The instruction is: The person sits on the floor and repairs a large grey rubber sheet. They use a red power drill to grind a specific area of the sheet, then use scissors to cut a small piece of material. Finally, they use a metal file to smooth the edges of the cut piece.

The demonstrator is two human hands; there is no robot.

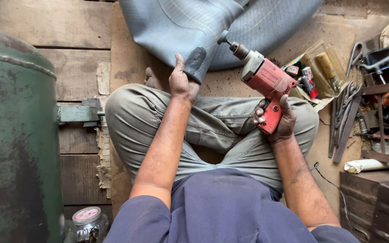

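Note:
I sit cross-legged on a wooden floor. My left hand (182, 80) grips the folded edge of a grey rubber inner tube (190, 27), next to a dark roughened patch (196, 59) on it. My right hand (279, 118) holds a red power drill (266, 83) by its grip. The drill carries a small grinding bit (225, 38) in its chuck. The bit points up and left, a short way above and right of the dark patch, apart from the rubber.
A big green metal tank (14, 135) stands at the left with a bracket (79, 112). A glass jar (88, 222) sits at the bottom left. Scissors, pliers, files and other hand tools (345, 112) crowd the right, beside a tray (314, 72) of small items.

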